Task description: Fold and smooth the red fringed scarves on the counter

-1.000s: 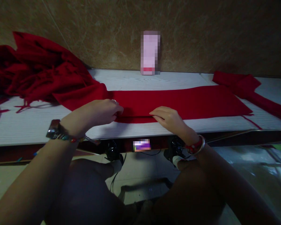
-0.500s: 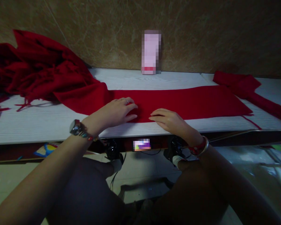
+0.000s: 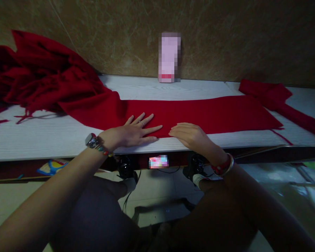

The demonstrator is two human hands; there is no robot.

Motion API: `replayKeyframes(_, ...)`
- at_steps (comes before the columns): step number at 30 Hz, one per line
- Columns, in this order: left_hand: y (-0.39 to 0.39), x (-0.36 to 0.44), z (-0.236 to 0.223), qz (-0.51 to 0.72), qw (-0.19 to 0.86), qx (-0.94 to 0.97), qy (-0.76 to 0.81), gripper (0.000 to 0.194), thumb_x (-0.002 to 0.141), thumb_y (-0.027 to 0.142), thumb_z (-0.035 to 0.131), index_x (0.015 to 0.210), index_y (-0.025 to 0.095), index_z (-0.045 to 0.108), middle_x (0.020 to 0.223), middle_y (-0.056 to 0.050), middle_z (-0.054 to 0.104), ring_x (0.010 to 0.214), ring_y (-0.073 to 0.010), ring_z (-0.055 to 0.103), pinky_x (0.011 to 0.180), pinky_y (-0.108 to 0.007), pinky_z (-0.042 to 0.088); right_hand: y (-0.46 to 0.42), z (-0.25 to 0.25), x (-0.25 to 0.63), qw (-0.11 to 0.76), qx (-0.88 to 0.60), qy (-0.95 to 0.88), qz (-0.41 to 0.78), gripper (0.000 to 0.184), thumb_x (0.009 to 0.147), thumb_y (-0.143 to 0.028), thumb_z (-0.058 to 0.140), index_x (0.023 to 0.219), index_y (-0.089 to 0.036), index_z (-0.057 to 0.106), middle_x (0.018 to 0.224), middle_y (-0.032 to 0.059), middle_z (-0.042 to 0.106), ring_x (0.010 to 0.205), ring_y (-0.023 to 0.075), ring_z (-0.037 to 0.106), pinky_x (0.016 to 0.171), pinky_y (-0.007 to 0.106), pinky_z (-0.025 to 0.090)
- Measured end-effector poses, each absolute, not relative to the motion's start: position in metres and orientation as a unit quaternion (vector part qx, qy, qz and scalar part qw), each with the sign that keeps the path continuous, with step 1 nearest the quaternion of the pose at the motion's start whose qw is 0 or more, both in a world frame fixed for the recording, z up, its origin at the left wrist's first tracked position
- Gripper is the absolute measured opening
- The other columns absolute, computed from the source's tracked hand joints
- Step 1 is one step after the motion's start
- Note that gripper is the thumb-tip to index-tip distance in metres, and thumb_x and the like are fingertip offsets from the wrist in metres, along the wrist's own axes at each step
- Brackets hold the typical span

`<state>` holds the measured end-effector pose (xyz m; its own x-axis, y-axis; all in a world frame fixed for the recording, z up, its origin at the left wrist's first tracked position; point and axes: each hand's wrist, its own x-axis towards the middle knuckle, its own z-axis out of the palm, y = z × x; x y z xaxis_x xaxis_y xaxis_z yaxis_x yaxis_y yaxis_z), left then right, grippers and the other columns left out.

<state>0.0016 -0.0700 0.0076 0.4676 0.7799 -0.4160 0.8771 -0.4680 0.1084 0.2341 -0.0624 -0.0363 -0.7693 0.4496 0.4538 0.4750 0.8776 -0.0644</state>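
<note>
A long red scarf [image 3: 220, 113] lies flat in a folded strip along the white wood-grain table. Its left part is a rumpled heap of red cloth [image 3: 68, 80] with fringe hanging out. My left hand [image 3: 136, 132] presses palm down on the strip near its front edge, fingers spread. To its right, my right hand [image 3: 187, 134] rests on the same front edge. Its fingers are stretched out side by side on the cloth, and I see no cloth pinched up in them. The undersides of both hands are hidden.
Another folded red cloth [image 3: 267, 92] lies at the right end of the white table [image 3: 204, 88]. A blurred pink object [image 3: 169, 57] stands against the brown marbled wall. Below the front edge are a blurred bright screen [image 3: 159, 161] and a blue-yellow packet [image 3: 52, 167].
My left hand has let go of the scarf's front edge, moved right and spread flat on it. The fold line there is smoothed down. My right hand has loosened its pinch, staying nearly in place.
</note>
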Motion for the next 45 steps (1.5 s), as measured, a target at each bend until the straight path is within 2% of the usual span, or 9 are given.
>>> replayKeyframes(6, -0.067, -0.006, 0.002, -0.128, 0.162, 0.859, 0.469, 0.052, 0.094, 0.053, 0.026, 0.144, 0.038, 0.024, 0.157, -0.005, 0.002, 0.142, -0.0363, -0.001, 0.108, -0.06, 0.01, -0.065, -0.035, 0.236, 0.232, -0.251, -0.94, -0.008, 0.028, 0.087, -0.008, 0.046, 0.098, -0.017, 0.07, 0.1, 0.0064, 0.073, 0.095, 0.018, 0.066, 0.09, 0.039, 0.05)
replayKeyframes(11, -0.065, -0.006, 0.001, -0.071, 0.114, 0.873, 0.469, 0.058, 0.091, 0.054, 0.033, 0.145, 0.033, 0.023, 0.157, -0.006, 0.008, 0.141, -0.036, 0.003, 0.108, -0.06, 0.013, -0.066, -0.037, 0.232, 0.296, -0.282, -0.913, -0.022, 0.028, 0.089, -0.012, 0.044, 0.097, -0.018, 0.07, 0.095, 0.0053, 0.074, 0.09, 0.0174, 0.067, 0.086, 0.035, 0.053)
replayKeyframes(15, -0.066, 0.001, 0.007, -0.013, 0.037, 0.909, 0.414, 0.05, 0.09, 0.039, 0.046, 0.138, 0.027, 0.042, 0.148, -0.008, 0.036, 0.136, -0.029, 0.029, 0.109, -0.048, 0.026, -0.066, -0.035, 0.227, 0.328, -0.318, -0.889, -0.035, 0.028, 0.09, -0.014, 0.043, 0.094, -0.02, 0.071, 0.093, 0.0048, 0.074, 0.088, 0.0174, 0.067, 0.085, 0.035, 0.053)
replayKeyframes(18, -0.068, 0.004, 0.013, 0.005, 0.002, 0.907, 0.42, 0.038, 0.093, 0.023, 0.037, 0.126, 0.022, 0.056, 0.128, -0.009, 0.058, 0.116, -0.0214, 0.054, 0.098, -0.037, 0.042, -0.065, -0.032, 0.226, 0.342, -0.323, -0.881, -0.038, 0.029, 0.091, -0.015, 0.043, 0.094, -0.02, 0.071, 0.092, 0.0049, 0.074, 0.087, 0.0174, 0.067, 0.084, 0.035, 0.053)
replayKeyframes(20, -0.069, 0.004, 0.014, -0.004, -0.006, 0.905, 0.425, 0.038, 0.094, 0.021, 0.034, 0.122, 0.02, 0.059, 0.12, -0.009, 0.063, 0.109, -0.0199, 0.059, 0.092, -0.034, 0.047, -0.064, -0.03, 0.227, 0.342, -0.317, -0.884, -0.038, 0.029, 0.091, -0.015, 0.042, 0.094, -0.02, 0.071, 0.092, 0.0048, 0.074, 0.088, 0.0171, 0.067, 0.084, 0.034, 0.052)
replayKeyframes(27, -0.073, 0.003, 0.007, -0.08, -0.004, 0.928, 0.365, 0.04, 0.089, 0.01, 0.038, 0.123, 0.015, 0.057, 0.129, -0.012, 0.058, 0.113, -0.0203, 0.058, 0.09, -0.031, 0.049, -0.061, -0.033, 0.235, 0.266, -0.207, -0.941, -0.025, 0.026, 0.089, -0.012, 0.044, 0.09, -0.015, 0.07, 0.089, 0.0056, 0.074, 0.085, 0.0168, 0.067, 0.078, 0.032, 0.053)
replayKeyframes(32, -0.075, 0.001, 0.017, -0.07, -0.043, 0.924, 0.374, 0.03, 0.087, 0.014, 0.04, 0.101, 0.016, 0.066, 0.097, -0.007, 0.07, 0.081, -0.0152, 0.065, 0.069, -0.025, 0.051, -0.062, -0.034, 0.236, 0.265, -0.199, -0.943, -0.034, 0.026, 0.09, -0.011, 0.044, 0.09, -0.014, 0.069, 0.088, 0.0062, 0.073, 0.084, 0.0167, 0.066, 0.075, 0.031, 0.053)
replayKeyframes(38, -0.074, -0.002, 0.018, -0.062, -0.007, 0.93, 0.362, 0.021, 0.083, 0.021, 0.046, 0.088, 0.019, 0.066, 0.09, -0.005, 0.066, 0.075, -0.0146, 0.06, 0.059, -0.023, 0.045, -0.061, -0.034, 0.235, 0.271, -0.195, -0.943, -0.018, 0.024, 0.089, -0.012, 0.045, 0.088, -0.013, 0.069, 0.087, 0.0072, 0.072, 0.083, 0.0172, 0.065, 0.075, 0.032, 0.052)
replayKeyframes(45, -0.056, -0.008, 0.011, 0.002, 0.063, 0.935, 0.348, 0.03, 0.09, 0.028, 0.037, 0.082, 0.015, 0.063, 0.08, -0.005, 0.063, 0.07, -0.0131, 0.056, 0.07, -0.025, 0.046, -0.061, -0.033, 0.233, 0.263, -0.199, -0.944, -0.013, 0.027, 0.089, -0.012, 0.043, 0.086, -0.015, 0.07, 0.084, 0.0056, 0.072, 0.08, 0.0166, 0.064, 0.075, 0.032, 0.051)
